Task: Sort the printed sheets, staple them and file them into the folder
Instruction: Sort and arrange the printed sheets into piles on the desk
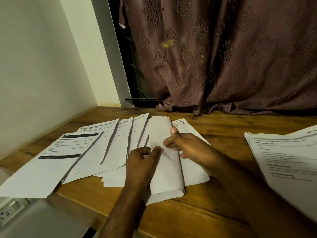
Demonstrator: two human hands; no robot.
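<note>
A wooden table [214,134] carries fanned printed sheets [96,152] at nine o'clock, a second stack [283,160] at three o'clock. Centre, a curled blank-side sheet [165,169] is pinched by both hands: left hand [142,160] fingers curled on its left edge, right hand [187,145] at its right edge.

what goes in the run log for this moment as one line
stage: sorting | left hand: pinching curled sheet | right hand: holding same sheet | fanned sheets: on table | second stack: right
</note>
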